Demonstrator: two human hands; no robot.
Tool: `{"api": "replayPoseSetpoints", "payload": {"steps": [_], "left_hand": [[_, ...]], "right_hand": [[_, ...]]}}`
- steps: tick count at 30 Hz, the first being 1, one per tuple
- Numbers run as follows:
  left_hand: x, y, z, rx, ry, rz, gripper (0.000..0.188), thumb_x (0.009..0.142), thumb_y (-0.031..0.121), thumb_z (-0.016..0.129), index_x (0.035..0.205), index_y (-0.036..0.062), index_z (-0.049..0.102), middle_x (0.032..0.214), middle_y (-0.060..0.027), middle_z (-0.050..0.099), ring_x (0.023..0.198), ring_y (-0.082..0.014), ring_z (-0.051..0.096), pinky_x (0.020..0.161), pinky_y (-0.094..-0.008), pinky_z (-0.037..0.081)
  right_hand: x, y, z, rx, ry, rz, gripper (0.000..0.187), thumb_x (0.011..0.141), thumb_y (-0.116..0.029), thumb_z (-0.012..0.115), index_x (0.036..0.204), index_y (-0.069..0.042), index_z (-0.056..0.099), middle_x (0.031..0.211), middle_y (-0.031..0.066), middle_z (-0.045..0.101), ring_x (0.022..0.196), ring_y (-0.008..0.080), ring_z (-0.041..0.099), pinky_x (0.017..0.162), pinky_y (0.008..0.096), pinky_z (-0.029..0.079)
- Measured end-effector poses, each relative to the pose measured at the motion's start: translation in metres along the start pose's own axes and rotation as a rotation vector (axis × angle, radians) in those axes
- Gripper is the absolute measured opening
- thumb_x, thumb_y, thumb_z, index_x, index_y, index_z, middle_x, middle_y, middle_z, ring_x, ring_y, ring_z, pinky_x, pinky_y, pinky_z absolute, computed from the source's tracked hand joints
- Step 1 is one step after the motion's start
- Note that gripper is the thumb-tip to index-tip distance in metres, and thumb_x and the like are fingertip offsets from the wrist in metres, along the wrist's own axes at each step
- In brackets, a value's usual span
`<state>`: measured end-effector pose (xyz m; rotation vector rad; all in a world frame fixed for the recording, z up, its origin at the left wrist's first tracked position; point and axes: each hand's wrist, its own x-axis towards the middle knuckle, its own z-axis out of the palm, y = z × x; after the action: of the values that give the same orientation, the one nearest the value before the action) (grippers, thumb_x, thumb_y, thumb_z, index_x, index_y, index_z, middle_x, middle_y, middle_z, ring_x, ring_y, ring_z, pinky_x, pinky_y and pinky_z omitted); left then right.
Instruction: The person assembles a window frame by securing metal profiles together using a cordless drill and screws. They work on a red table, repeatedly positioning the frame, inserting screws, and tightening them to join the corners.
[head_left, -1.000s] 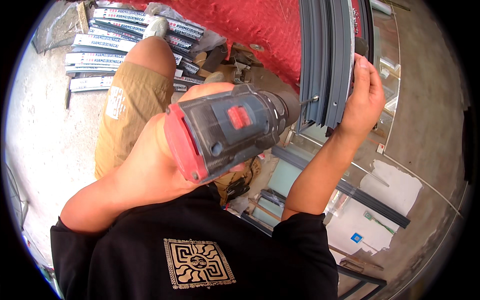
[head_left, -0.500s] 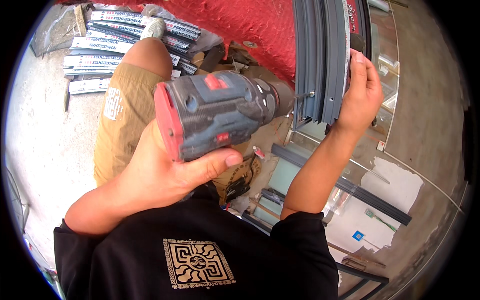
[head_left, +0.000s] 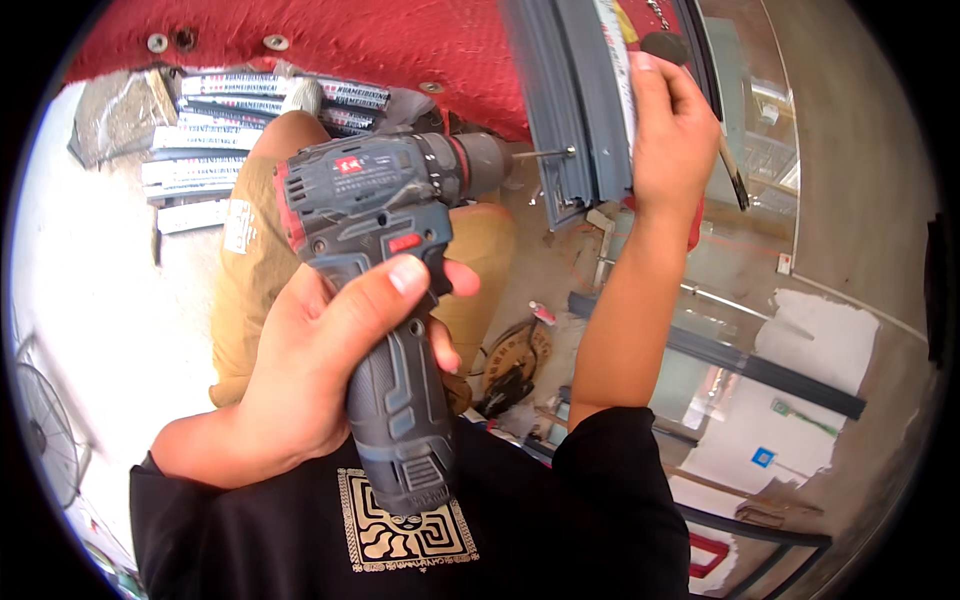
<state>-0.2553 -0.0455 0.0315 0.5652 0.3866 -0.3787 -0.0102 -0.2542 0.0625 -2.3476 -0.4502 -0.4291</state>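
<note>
The cordless drill (head_left: 385, 300) is held near the body, at the centre of the view, by the left hand (head_left: 310, 380). The grip is closed around the moulded handle, with the index finger laid beside the red trigger. The tool is judged heavy at the battery end and rigid; the ribbed handle is the correct holding point. The bit (head_left: 545, 153) is directed toward 3 o'clock and meets the grey window-frame profile (head_left: 570, 110). The profile is judged stiff, smooth-faced and sharp-edged. It is clasped at 1 o'clock by the right hand (head_left: 670, 130), fingers wrapped over its far edge. Stacked boxes (head_left: 200, 150) lie on the floor at 11 o'clock.
</note>
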Motion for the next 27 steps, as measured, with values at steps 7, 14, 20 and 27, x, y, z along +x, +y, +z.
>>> {"api": "replayPoseSetpoints", "payload": {"steps": [7,14,20,27], "left_hand": [[0.0,0.0,0.011,0.068,0.194,0.014,0.05,0.111,0.047,0.057,0.126,0.001,0.07,0.079,-0.0067,0.069,0.062,-0.0111,0.065,0.057,-0.0234,0.055],[-0.003,-0.004,0.015,0.01,0.207,0.046,0.05,0.11,0.045,0.059,0.127,-0.0009,0.07,0.08,-0.0089,0.071,0.068,-0.0141,0.067,0.058,-0.0257,0.056],[-0.002,-0.006,0.013,-0.034,0.225,0.115,0.042,0.111,0.035,0.06,0.135,0.0011,0.06,0.119,-0.0129,0.075,0.068,-0.0156,0.066,0.065,-0.0297,0.063],[-0.001,-0.004,0.013,0.012,0.247,0.171,0.043,0.11,0.034,0.059,0.136,0.0007,0.057,0.114,-0.0139,0.075,0.066,-0.0154,0.066,0.062,-0.0303,0.061]], "right_hand": [[-0.003,-0.004,-0.003,-0.075,-0.019,0.015,0.037,0.097,-0.041,0.077,0.106,-0.005,0.083,0.091,0.0122,0.081,0.084,0.0278,0.078,0.081,0.0382,0.058],[-0.007,-0.005,-0.001,-0.067,-0.001,-0.004,0.036,0.095,-0.045,0.075,0.099,-0.01,0.084,0.088,0.0088,0.081,0.083,0.0304,0.077,0.077,0.0419,0.058],[-0.012,-0.009,-0.007,-0.037,0.045,-0.028,0.034,0.095,-0.044,0.074,0.096,-0.012,0.085,0.087,0.0076,0.081,0.083,0.0303,0.077,0.077,0.0431,0.059],[-0.011,-0.009,-0.013,-0.085,-0.024,-0.008,0.033,0.096,-0.043,0.071,0.1,-0.013,0.085,0.082,0.0096,0.079,0.084,0.0319,0.077,0.079,0.047,0.059]]}}
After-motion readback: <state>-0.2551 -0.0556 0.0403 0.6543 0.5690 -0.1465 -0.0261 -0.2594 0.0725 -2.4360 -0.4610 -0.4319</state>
